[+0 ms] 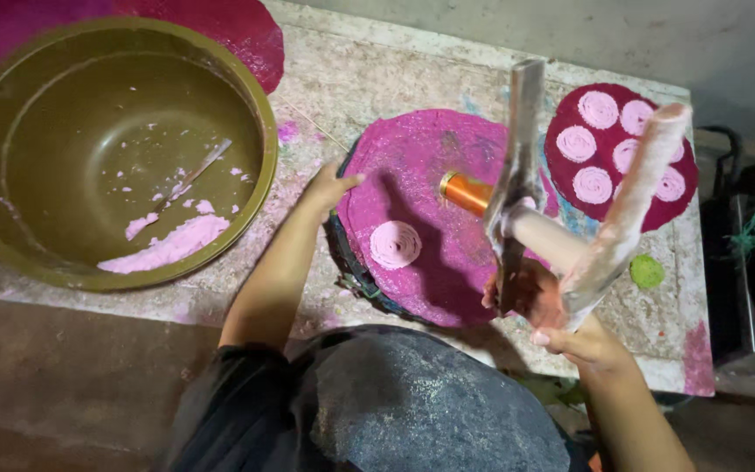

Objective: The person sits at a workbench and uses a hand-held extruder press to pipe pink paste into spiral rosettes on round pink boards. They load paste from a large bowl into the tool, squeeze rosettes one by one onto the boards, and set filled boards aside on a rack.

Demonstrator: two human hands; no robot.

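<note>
Speckled stone makes up the table top (369, 79), and it has smears of pink and purple on it. On its left side sits a big olive bowl (10, 175). Lumps of pink dough (168, 249) lie at the bottom of the bowl, with a thin stick (198, 170) near them.

Near the middle of the table lies a round magenta mat (421, 157). One small pink dough spiral (395, 244) sits on it. Farther right is a dark red round mat (565, 170) with several pink spirals (593, 184) on it. A small green ball (647, 271) lies below that mat.

A press tool (535, 227) with long handles and an orange tube hangs above the magenta mat. The right hand (583, 336) is closed around the handles low down. Dough is stuck on one handle.

The left hand (329, 186) is open, and its fingers touch the left edge of the magenta mat.
</note>
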